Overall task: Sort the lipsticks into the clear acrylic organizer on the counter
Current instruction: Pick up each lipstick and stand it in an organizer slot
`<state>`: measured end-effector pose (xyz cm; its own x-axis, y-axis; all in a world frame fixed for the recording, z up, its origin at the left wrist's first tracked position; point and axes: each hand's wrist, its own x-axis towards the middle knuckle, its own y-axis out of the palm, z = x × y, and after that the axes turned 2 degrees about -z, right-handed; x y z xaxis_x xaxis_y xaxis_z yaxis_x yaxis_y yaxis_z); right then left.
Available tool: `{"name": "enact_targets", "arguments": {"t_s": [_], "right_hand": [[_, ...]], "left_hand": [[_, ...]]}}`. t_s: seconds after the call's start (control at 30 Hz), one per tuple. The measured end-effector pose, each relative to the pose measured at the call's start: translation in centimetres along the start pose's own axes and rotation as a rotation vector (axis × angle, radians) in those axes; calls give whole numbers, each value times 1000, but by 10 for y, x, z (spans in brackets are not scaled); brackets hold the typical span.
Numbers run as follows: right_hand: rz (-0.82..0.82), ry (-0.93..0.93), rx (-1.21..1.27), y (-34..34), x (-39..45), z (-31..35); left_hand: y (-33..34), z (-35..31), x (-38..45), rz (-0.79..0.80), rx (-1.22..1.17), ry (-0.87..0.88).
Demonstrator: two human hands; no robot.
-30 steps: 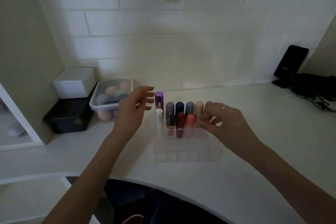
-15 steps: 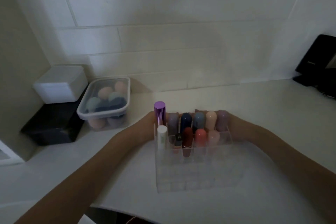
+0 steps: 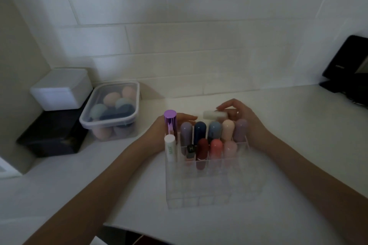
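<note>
A clear acrylic organizer [image 3: 209, 191] stands on the white counter, its back two rows filled with several lipsticks, among them a tall purple metallic tube [image 3: 170, 123] and a white tube [image 3: 169, 149] at its left. Behind the organizer my right hand [image 3: 242, 114] holds a small white tube [image 3: 215, 114] lying sideways above the back row. My left hand [image 3: 173, 127] reaches behind the organizer's left rear corner, fingers stretched toward the white tube, partly hidden by the purple tube.
A clear lidded tub of makeup sponges [image 3: 111, 109] sits to the left by the tiled wall. Beside it a white box [image 3: 59, 89] rests on a black box [image 3: 53, 135]. A black device [image 3: 348, 65] stands at the far right. The counter's curved edge runs below.
My right hand has risen from behind the organizer with a small white tube in its fingers. The view has drawn closer to the organizer; my left hand stays behind its left corner.
</note>
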<state>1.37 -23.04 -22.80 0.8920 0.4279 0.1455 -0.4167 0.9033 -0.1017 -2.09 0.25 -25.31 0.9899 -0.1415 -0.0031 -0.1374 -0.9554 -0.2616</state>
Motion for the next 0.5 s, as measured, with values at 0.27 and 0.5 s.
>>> {"name": "enact_targets", "arguments": {"t_s": [0.27,0.5], "right_hand": [[-343,-108,99,-15,-44,25],[-514,-226,94,4,-101,35]], "left_hand": [[18,-25,-58,-209,-90,179],[35,-27,-104,-573,82,266]]}}
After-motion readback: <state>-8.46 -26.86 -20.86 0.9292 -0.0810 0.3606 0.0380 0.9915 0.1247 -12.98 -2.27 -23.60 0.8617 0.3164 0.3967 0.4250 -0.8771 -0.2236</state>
